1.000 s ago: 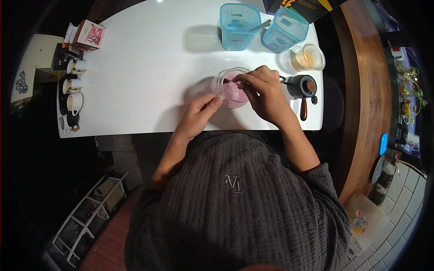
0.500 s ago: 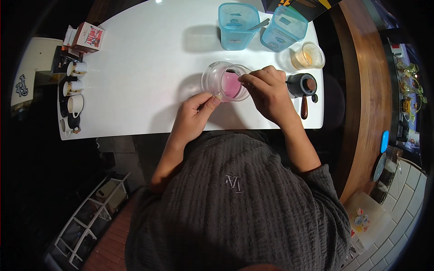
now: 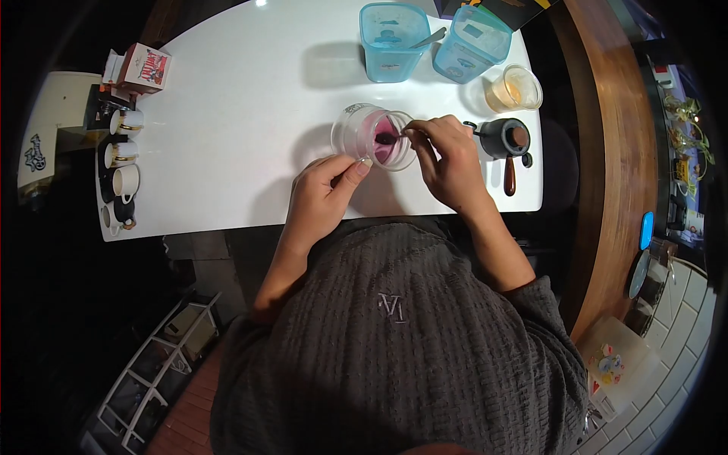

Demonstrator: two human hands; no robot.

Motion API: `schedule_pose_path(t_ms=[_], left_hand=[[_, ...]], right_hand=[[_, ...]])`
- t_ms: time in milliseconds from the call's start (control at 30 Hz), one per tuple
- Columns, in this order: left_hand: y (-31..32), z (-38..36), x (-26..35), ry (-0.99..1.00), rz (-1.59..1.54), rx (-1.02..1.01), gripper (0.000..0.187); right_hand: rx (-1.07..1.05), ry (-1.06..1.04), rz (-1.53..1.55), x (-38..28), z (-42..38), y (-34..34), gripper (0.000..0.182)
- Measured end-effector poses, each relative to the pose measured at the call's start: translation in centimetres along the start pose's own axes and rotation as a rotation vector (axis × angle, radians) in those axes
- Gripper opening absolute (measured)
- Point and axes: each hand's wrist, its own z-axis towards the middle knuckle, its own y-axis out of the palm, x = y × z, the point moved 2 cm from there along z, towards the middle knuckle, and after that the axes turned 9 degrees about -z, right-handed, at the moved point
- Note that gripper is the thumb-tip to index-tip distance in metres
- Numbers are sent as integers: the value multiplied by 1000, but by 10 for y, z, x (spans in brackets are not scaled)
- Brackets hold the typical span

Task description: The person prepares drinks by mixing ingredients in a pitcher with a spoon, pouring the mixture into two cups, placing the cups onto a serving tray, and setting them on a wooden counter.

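A clear cup [image 3: 351,135] with pink liquid [image 3: 382,153] inside is tilted, its mouth turned toward me. My left hand [image 3: 324,191] is closed on the near side of its rim, thumb and fingers pinching the edge. Between the fingertips of my right hand [image 3: 453,165] is the handle of a spoon [image 3: 387,139], whose dark bowl shows inside the cup at the pink liquid. Just right of that hand sits a dark round pot-like vessel [image 3: 497,139] with a brown wooden handle.
Two blue translucent containers [image 3: 387,57] stand at the back, a utensil leaning out of one. Behind the dark vessel is a clear cup [image 3: 533,82] with pale orange contents. Several mugs [image 3: 125,180] and a printed box [image 3: 144,68] line the left edge of the white table [image 3: 227,152].
The spoon's dark bowl now shows clearly inside the cup, where it was mostly hidden before. My right hand has shifted slightly; my left hand keeps its grip on the rim.
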Motion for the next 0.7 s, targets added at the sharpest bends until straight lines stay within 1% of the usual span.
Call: schedule_pose_path(t_ms=[33,100,233,300,333,400,433,467,533,567,633,667,700], left_hand=[[1,0,0,-1,-8,5,27],[2,0,1,-2,-16,11,27],[1,2,0,15,-13,20,26],[0,2,0,22,-10,33,26],[0,2,1,27,-9,39,26],[1,2,2,30,-8,44,26],[1,3,2,45,-11,48,25],[2,3,2,61,-13,52,25],[2,3,-3,46,-26,51,25],[2,3,-4,31,-39,50,25],[2,3,0,17,-43,48,25],[2,3,1,2,-47,48,25],[3,3,0,2,-48,46,25]], right_hand=[[0,0,-1,0,2,-2,16],[33,-149,-76,-3,5,-5,20],[6,-188,-123,-8,2,-6,22],[76,-87,-50,-5,-4,0,17],[75,-87,-49,-6,-7,3,17],[48,275,251,-4,-12,10,12],[73,367,404,-6,-13,14,10],[74,367,404,-7,-13,15,10],[18,465,532,-6,-13,16,11],[20,466,532,-6,-12,13,11],[12,151,144,-7,-4,2,14],[13,152,143,-6,-2,-1,14],[24,43,57,-7,1,-3,17]])
